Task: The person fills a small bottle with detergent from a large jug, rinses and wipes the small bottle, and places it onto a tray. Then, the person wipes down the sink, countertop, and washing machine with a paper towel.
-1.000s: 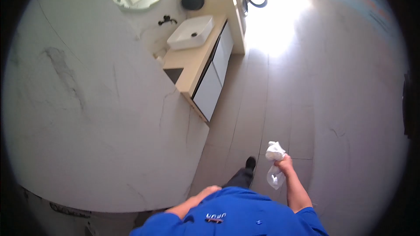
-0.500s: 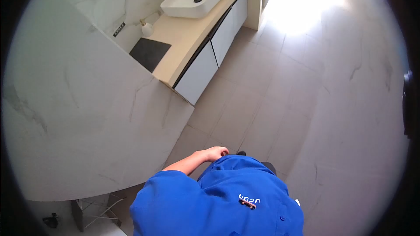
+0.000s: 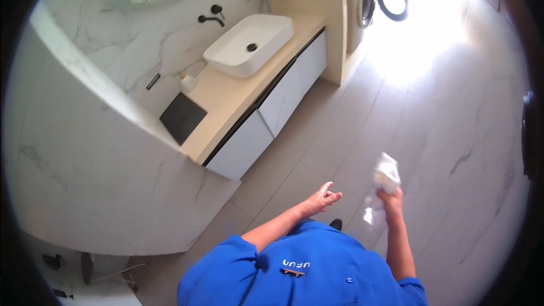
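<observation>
My left hand (image 3: 321,201) is out in front of my blue shirt, its fingers apart and nothing in it. To the right, my right hand (image 3: 391,199) is closed around a crumpled, whitish plastic packet (image 3: 387,170). The packet sticks up beyond my fingers, and a shiny loose part hangs down beside them. Motion blur and glare hide what, if anything, is inside it. Both hands are in the air above the tiled floor (image 3: 340,153).
Ahead on the left, a vanity counter (image 3: 226,105) carries a white basin (image 3: 249,45), a soap dispenser (image 3: 187,81) and a dark square mat (image 3: 183,118). A marble-patterned partition (image 3: 113,181) stands at my left. A front-loading washing machine (image 3: 362,5) has its round door (image 3: 392,2) swung out.
My right hand has come into view holding the plastic packet. My left hand has moved away from my body to the right, its fingers now spread. The view has tilted up, showing the mirror and washing machine.
</observation>
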{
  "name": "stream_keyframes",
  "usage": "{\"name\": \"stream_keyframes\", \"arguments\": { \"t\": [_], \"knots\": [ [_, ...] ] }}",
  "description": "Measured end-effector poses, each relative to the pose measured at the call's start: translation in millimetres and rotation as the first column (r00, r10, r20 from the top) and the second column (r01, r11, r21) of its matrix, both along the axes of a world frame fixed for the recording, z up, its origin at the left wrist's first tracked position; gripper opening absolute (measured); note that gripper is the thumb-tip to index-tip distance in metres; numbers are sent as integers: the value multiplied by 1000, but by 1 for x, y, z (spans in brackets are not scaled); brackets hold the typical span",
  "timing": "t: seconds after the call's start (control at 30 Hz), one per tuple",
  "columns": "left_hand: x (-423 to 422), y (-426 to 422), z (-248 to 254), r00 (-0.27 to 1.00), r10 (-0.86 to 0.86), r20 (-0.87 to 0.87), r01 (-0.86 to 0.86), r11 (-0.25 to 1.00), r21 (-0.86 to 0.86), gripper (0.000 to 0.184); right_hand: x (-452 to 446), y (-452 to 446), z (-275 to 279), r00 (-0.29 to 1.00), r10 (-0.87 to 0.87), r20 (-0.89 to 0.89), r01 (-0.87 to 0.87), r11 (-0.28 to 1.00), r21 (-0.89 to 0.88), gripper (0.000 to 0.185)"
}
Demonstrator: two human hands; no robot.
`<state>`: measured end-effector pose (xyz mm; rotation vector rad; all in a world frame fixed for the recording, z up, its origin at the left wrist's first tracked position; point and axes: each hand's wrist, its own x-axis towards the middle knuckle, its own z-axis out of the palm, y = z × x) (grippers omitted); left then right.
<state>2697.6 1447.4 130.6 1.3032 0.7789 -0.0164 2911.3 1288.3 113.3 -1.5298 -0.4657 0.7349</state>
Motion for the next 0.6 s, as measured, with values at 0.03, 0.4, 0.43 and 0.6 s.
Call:
{"name": "stream_keyframes", "arguments": {
  "t": [0.03,0.4,0.43,0.6],
  "knots": [
    [19,2,7,997,72,-12,-73,995,-61,75,0,35,23,995,79,-54,-81,996,-31,37],
    [134,137,-7,821,472,321,-372,869,-326,45,38,221,30,645,654,396,-385,726,-570,60],
    [147,162,-15,825,457,333,-350,876,-333,45,53,237,24,653,615,442,-392,773,-498,61],
    [195,300,-34,812,513,278,-435,849,-299,39,139,275,10,862,492,123,-281,665,-692,63]
  ]
}}
